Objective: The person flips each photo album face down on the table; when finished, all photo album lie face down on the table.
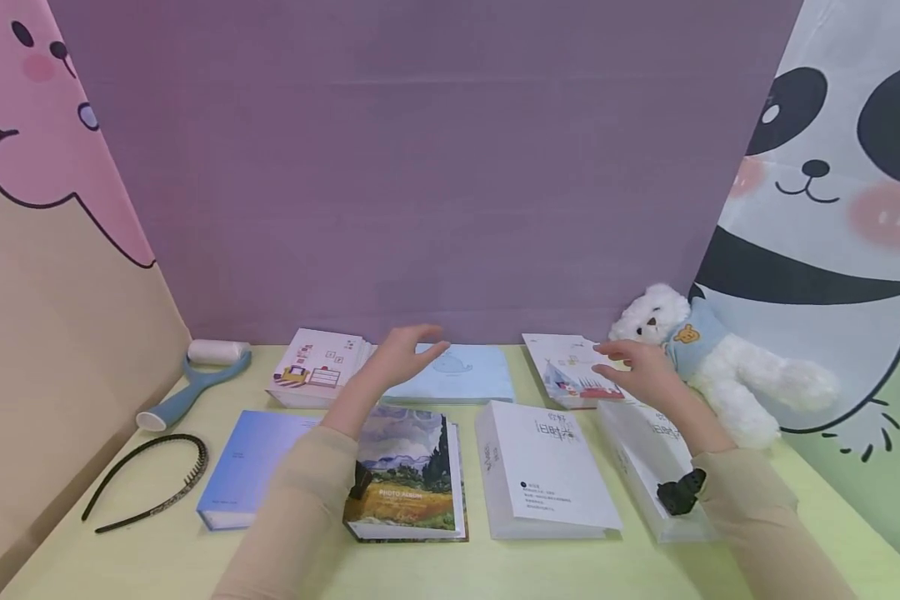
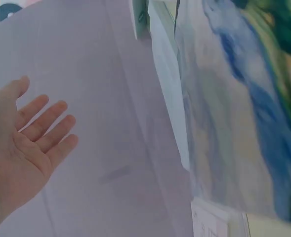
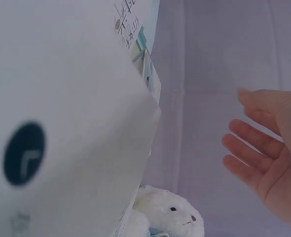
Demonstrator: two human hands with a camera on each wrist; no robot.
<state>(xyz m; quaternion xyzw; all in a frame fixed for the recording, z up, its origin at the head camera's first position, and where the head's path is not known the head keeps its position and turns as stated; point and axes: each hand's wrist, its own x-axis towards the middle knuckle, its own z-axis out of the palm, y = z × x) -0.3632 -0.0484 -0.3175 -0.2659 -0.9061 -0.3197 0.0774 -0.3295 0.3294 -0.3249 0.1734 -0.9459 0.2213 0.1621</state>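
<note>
In the head view my left hand (image 1: 399, 360) hovers above the back row of books, fingers loosely bent and holding nothing. It overlaps the left part of a light blue book (image 1: 468, 382). A landscape-painting photo album (image 1: 412, 471) lies under the left wrist. My right hand (image 1: 645, 377), fingers relaxed and likewise holding nothing, is raised beside a white illustrated book (image 1: 566, 362). Beneath its wrist lies a white album (image 1: 637, 454), partly covered by the forearm. Both wrist views show spread fingers: the left palm (image 2: 24, 155) and the right palm (image 3: 278, 173).
A second white album (image 1: 543, 475) lies front centre. Farther left are a blue album (image 1: 258, 458), a pinkish illustrated book (image 1: 318, 362), a black headband (image 1: 202, 458) and a blue-handled lint roller (image 1: 195, 392). A white plush bear (image 1: 727, 367) leans at the right wall.
</note>
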